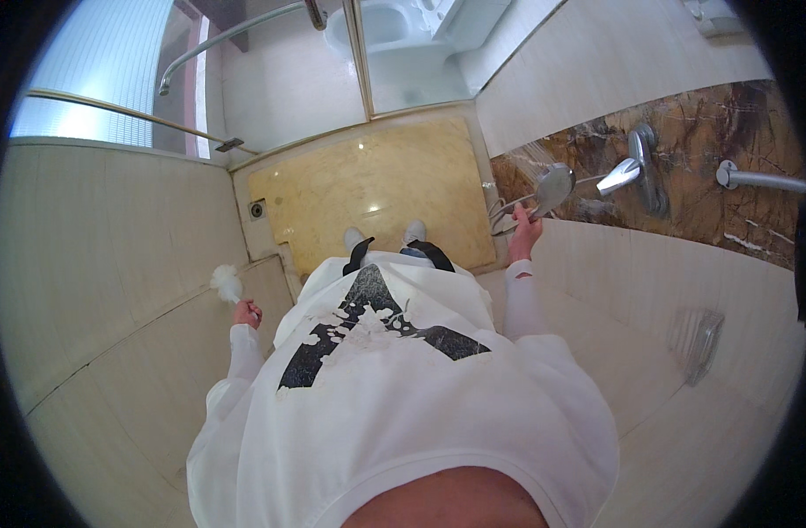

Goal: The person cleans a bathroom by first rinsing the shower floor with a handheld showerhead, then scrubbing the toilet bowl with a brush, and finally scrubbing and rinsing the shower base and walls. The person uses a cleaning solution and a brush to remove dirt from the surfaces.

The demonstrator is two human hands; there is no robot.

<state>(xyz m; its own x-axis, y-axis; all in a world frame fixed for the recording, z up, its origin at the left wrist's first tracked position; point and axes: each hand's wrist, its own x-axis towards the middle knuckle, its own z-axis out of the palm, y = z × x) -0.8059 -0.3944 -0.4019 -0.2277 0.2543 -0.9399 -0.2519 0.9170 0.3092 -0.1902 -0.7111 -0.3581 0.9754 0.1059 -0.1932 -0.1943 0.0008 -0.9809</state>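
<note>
My left hand (247, 312) is closed around the handle of a brush with a round white bristle head (227, 283). The bristles point up and away from me, close to the pale tiled wall on the left. Out to the right, my right hand (526, 238) grips the handle of a chrome shower head (555, 188). Thin streaks of water (533, 160) seem to leave it toward the brown marble band (720, 132) of the right wall. Part of the shower hose (501, 220) loops beside that hand.
A chrome mixer tap (647, 169) and a metal bar (765, 179) stick out from the right wall. Lower down hangs a wire rack (704, 346). The yellow stone floor (368, 185) looks wet, with a drain (257, 209) at its left. A toilet (376, 26) stands beyond the glass partition.
</note>
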